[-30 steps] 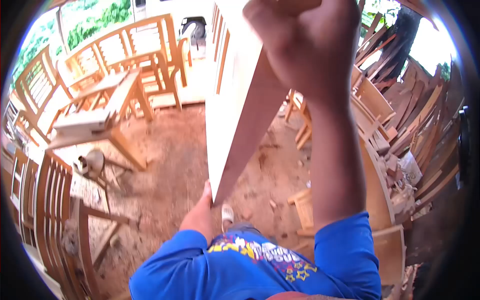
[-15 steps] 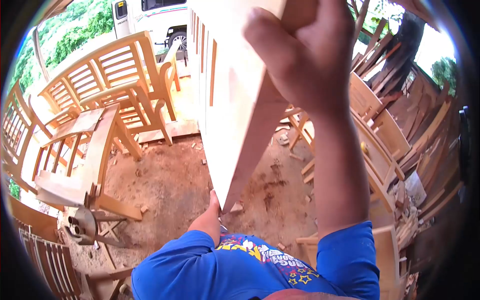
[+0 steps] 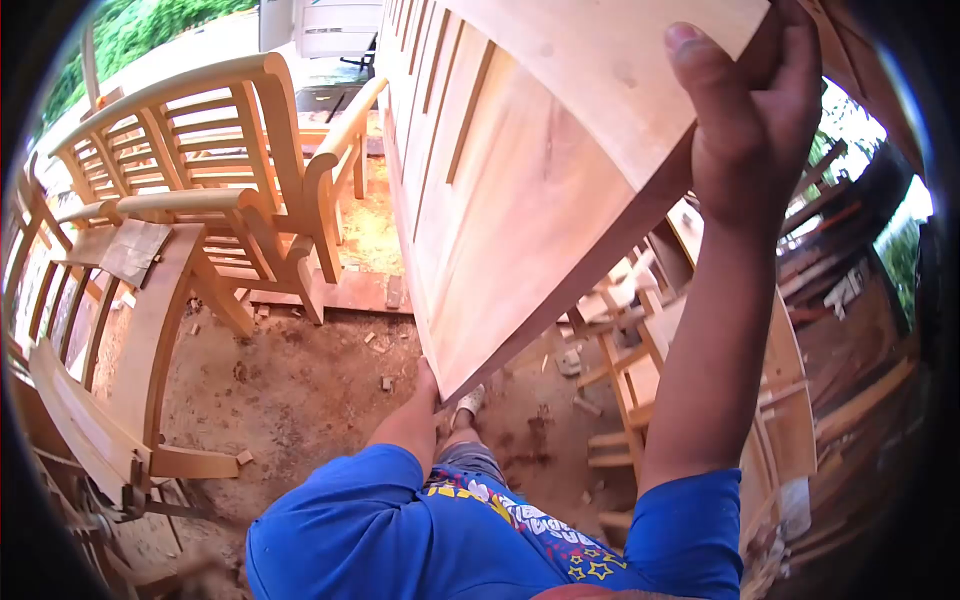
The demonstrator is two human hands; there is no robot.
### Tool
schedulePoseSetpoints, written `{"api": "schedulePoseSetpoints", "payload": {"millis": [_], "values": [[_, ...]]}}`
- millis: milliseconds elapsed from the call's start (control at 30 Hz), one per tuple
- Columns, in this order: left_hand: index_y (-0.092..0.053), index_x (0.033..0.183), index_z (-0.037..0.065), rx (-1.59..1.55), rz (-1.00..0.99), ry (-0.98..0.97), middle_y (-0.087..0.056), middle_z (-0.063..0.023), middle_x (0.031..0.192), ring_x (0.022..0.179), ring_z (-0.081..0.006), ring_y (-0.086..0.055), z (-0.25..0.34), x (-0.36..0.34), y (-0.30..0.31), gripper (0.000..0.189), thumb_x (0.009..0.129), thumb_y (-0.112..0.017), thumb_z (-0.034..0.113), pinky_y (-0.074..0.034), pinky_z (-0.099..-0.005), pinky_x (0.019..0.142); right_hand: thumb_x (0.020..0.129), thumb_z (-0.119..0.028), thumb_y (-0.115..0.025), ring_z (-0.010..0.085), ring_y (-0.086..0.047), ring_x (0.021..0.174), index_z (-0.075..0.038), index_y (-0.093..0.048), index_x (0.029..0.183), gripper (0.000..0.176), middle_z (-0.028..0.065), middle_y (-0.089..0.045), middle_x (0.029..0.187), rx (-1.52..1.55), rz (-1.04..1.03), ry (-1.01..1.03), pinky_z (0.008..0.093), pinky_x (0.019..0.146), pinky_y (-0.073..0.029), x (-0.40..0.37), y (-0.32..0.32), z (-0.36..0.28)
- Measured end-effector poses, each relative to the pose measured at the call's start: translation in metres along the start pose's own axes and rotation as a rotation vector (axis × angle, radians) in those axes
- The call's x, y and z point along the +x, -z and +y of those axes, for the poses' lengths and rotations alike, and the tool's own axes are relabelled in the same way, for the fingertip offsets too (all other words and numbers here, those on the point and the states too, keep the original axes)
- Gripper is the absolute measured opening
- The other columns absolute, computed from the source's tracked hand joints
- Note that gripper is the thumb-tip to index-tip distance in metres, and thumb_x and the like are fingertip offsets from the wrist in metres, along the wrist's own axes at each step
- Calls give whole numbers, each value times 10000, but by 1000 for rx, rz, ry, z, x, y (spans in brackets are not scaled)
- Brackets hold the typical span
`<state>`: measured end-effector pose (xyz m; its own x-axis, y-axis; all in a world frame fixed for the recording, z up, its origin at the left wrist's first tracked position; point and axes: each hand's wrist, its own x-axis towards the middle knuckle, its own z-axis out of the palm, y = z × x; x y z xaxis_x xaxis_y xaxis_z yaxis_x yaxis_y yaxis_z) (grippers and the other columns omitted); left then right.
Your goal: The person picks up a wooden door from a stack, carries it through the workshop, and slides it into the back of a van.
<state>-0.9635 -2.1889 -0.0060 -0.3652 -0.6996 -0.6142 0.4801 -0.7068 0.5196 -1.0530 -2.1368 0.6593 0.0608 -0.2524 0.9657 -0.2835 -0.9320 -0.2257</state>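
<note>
A large pale wooden panel (image 3: 530, 190) with slats and a curved broad rail fills the upper middle of the head view, tilted toward the right. High on its right end, my right hand (image 3: 745, 130) grips the edge, thumb on the near face and fingers wrapped behind. My left hand (image 3: 428, 380) is at the panel's lower near corner; most of its fingers are hidden behind the wood. The panel's far end runs out of view at the top.
On the left stand a slatted wooden bench (image 3: 190, 130) and an unfinished chair frame (image 3: 150, 330). More wooden frames (image 3: 640, 370) lie to the right, near stacked timber (image 3: 850, 400). Wood scraps litter the dirt floor (image 3: 300, 390). A white vehicle (image 3: 335, 28) is behind.
The panel has tilted and its upper end has swung right, showing more of its slatted face. My right hand has moved right with it; my left hand stays at the lower corner.
</note>
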Motion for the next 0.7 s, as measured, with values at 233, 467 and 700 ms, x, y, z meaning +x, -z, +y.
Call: {"api": "schedulePoseSetpoints", "payload": {"millis": [233, 467, 700], "values": [[-604, 1349, 105, -91, 109, -61, -717, -125, 1157, 987, -302, -703, 87, 190, -128, 701, 1004, -207, 569, -576, -477, 847, 775, -163, -680, 156, -574, 1000, -37, -489, 1284, 559, 83, -566, 1138, 5, -131, 200, 291, 874, -468, 32, 82, 231], [-549, 1394, 102, -201, 164, -102, -695, -124, 1220, 1049, -296, -690, 160, 325, -217, 723, 1005, -192, 595, -568, -479, 880, 796, -173, -682, 168, -560, 1048, -69, -483, 1302, 554, 74, -572, 1149, -24, -60, 143, 316, 934, -456, 90, 110, 425], [-519, 1397, 115, -199, 226, -43, -657, -142, 1276, 1131, -300, -675, 268, 501, -210, 723, 1002, -179, 616, -581, -460, 935, 882, -104, -693, 222, -630, 1152, -5, -568, 1340, 485, 143, -641, 1269, -145, 15, 36, 356, 1018, -501, 130, 119, 646]]}}
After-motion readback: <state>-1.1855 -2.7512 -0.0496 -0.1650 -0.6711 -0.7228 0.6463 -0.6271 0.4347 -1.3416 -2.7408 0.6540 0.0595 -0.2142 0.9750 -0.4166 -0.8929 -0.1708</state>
